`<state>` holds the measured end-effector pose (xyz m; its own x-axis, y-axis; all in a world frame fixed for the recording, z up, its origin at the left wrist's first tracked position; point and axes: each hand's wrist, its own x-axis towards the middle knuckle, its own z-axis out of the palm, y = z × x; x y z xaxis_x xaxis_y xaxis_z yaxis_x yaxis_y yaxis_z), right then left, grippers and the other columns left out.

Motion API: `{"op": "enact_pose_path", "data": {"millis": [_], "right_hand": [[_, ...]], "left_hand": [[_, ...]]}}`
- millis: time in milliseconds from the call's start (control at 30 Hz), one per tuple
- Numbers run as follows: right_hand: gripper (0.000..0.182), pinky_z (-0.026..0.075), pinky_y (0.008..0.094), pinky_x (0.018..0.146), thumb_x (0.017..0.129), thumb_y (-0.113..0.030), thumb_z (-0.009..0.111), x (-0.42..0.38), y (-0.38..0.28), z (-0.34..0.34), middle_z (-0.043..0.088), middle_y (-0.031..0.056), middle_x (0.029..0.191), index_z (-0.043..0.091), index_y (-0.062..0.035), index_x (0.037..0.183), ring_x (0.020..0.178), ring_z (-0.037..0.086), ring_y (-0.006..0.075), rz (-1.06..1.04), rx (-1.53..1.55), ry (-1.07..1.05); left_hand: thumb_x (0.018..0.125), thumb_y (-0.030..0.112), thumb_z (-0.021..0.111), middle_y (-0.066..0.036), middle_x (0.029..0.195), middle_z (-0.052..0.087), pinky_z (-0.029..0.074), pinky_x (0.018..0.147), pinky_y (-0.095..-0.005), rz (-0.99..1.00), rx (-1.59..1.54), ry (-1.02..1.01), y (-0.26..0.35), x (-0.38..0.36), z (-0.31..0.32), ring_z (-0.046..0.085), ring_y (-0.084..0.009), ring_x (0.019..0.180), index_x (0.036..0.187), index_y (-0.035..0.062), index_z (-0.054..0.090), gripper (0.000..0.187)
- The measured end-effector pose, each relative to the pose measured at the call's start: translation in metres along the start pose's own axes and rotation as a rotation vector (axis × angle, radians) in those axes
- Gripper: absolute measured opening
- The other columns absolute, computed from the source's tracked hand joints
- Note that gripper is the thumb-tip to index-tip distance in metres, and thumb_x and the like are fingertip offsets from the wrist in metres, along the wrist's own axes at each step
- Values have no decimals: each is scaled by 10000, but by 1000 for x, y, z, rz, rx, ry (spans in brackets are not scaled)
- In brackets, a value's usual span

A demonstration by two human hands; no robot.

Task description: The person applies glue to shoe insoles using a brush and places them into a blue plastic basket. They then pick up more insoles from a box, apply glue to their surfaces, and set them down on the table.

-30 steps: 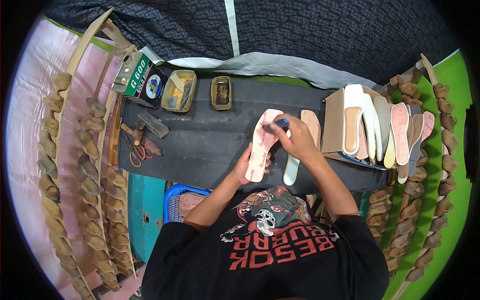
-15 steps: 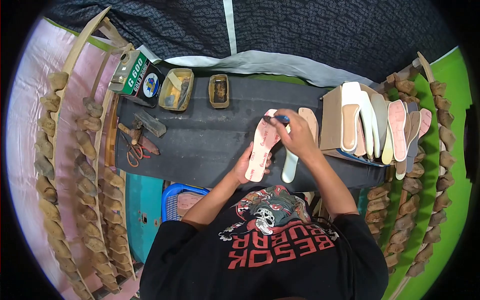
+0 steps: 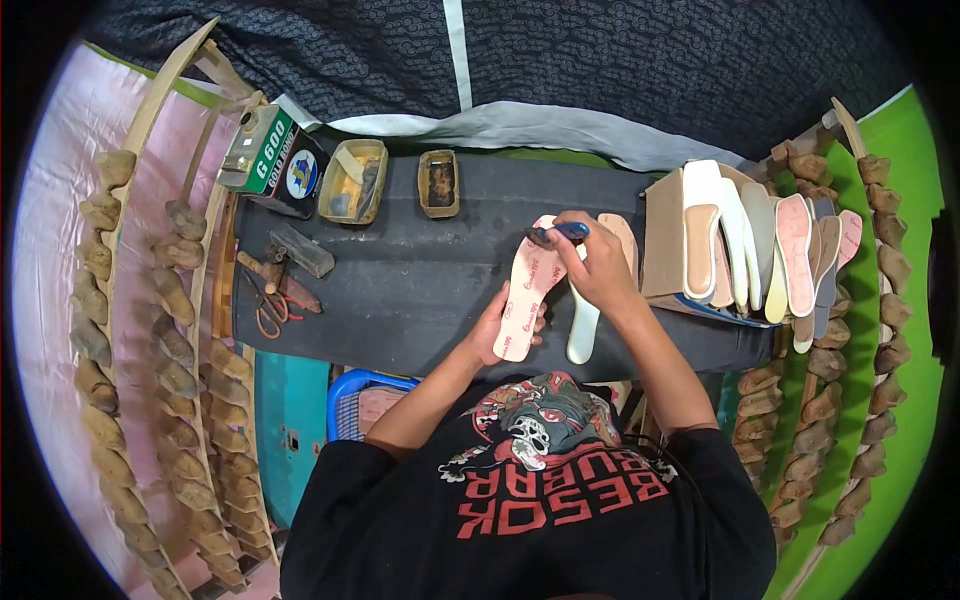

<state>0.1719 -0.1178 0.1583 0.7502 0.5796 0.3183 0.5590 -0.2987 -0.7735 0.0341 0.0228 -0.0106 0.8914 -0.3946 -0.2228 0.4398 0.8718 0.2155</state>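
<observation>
My left hand (image 3: 489,336) is closed round the lower left edge of a pale insole (image 3: 520,312) with red printing, tilted above the table. In my right hand (image 3: 603,268) is a short blue-handled brush (image 3: 570,231), its dark tip against the insole's wide upper end. Below my right wrist lies a white insole (image 3: 582,334). A tan insole (image 3: 618,234) sits just behind that hand, partly covered by it.
A dark-covered table (image 3: 400,290) bears a cardboard box (image 3: 665,240) of insoles, two yellowish trays (image 3: 353,180), a glue can (image 3: 275,160), a hammer (image 3: 268,270) and scissors (image 3: 268,318). A blue basket (image 3: 345,385) stands below. Racks of wooden lasts (image 3: 95,340) flank both sides.
The brush tip stays at the insole's upper end, with only a slight shift of my right hand. My left hand keeps its hold on the insole.
</observation>
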Motion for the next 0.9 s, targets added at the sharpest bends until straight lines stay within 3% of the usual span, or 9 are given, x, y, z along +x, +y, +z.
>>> {"op": "enact_pose_path", "data": {"millis": [233, 267, 400, 500, 600, 733, 900], "right_hand": [[184, 546, 391, 787, 972, -129, 681, 8, 8, 47, 715, 181, 974, 662, 8, 1092, 875, 713, 351, -150, -33, -64], [208, 550, 420, 752, 964, -162, 698, 13, 7, 53, 716, 190, 936, 668, 7, 1082, 828, 709, 371, -111, -23, -81], [220, 556, 384, 712, 966, -189, 712, 37, -10, 71, 727, 184, 938, 689, 2, 1073, 777, 723, 299, -20, 50, -189], [220, 559, 386, 711, 965, -187, 714, 54, -12, 89, 735, 188, 948, 698, 3, 1075, 795, 728, 305, -141, 52, -233], [223, 564, 388, 714, 962, -190, 720, 73, -18, 103, 745, 192, 958, 708, 7, 1065, 808, 734, 313, -69, 14, -272], [229, 568, 399, 710, 958, -200, 731, 100, -4, 130, 744, 218, 956, 718, 11, 1046, 784, 739, 332, -158, -11, -144], [260, 559, 428, 720, 948, -212, 740, 126, 27, 163, 735, 241, 966, 715, 17, 1071, 782, 721, 386, -64, -81, -117]], "left_hand": [[1055, 646, 378, -46, 1045, 589, 497, 749, -386, 103, -51, 16, 13, -27, -14, 557, -204, 902, 1355, 162, 561, 598], [1056, 643, 376, -46, 1043, 585, 498, 749, -385, 121, -63, 20, 17, -33, -15, 556, -203, 901, 1357, 163, 558, 595], [1062, 629, 371, -50, 1042, 585, 500, 746, -383, 209, -92, 64, 29, -53, -27, 553, -205, 899, 1357, 165, 559, 581], [1065, 621, 372, -52, 1044, 586, 500, 746, -386, 267, -115, 103, 38, -65, -34, 554, -207, 902, 1355, 163, 561, 574], [1062, 621, 385, -54, 1047, 599, 507, 743, -395, 314, -144, 117, 44, -77, -45, 569, -207, 897, 1349, 157, 564, 574], [1056, 627, 402, -56, 1043, 623, 525, 738, -406, 363, -186, 117, 51, -96, -57, 597, -204, 882, 1340, 143, 567, 585], [1059, 627, 390, -54, 1037, 615, 532, 741, -402, 455, -190, 141, 56, -125, -67, 595, -207, 881, 1354, 143, 563, 593]]}}
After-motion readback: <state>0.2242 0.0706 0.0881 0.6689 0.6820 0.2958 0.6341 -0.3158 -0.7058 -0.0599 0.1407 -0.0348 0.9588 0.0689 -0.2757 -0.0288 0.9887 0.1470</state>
